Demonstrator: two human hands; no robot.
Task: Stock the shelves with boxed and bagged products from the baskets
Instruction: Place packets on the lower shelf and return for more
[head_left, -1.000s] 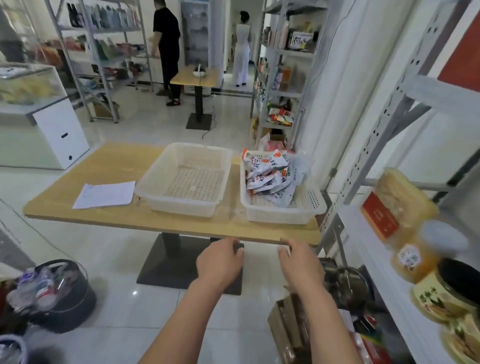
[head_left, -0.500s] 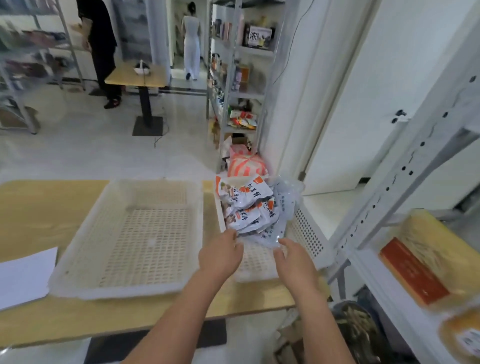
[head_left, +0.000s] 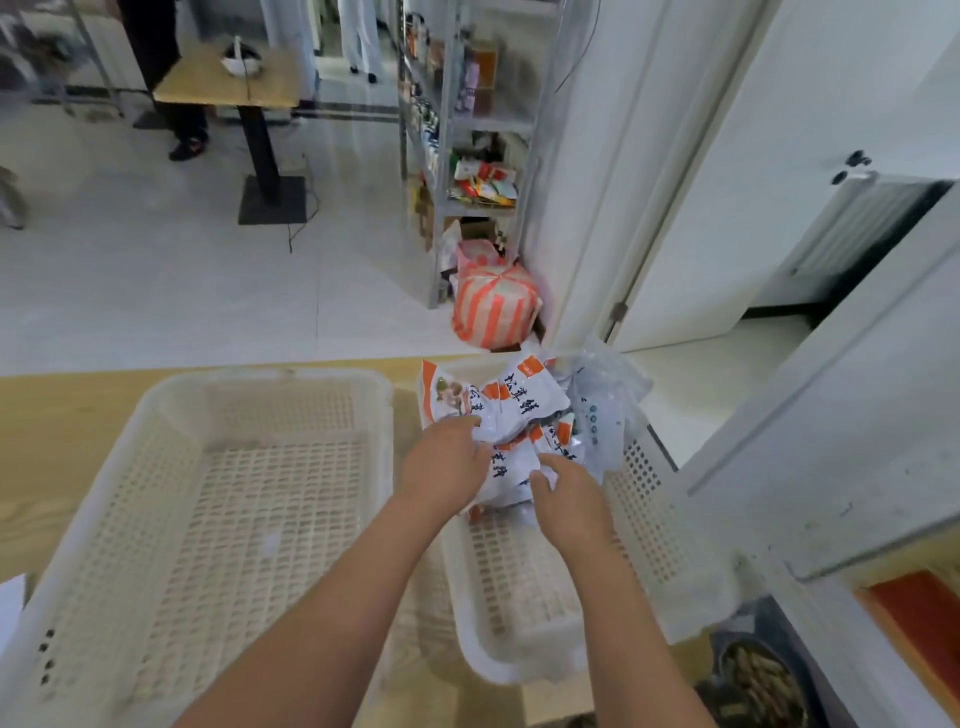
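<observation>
The left hand (head_left: 447, 465) and right hand (head_left: 569, 496) both curl their fingers onto the bagged packets (head_left: 519, 400), piled at 12 o'clock in the right basket (head_left: 519, 670). The left basket (head_left: 260, 376), at 9 o'clock, looks emptied. This pile probably still has to go on the shelf (head_left: 857, 441) at 3 o'clock.

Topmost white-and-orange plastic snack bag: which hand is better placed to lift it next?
Probably the left hand: its fingers lie on that snack bag, while the right hand touches a lower bag.
</observation>
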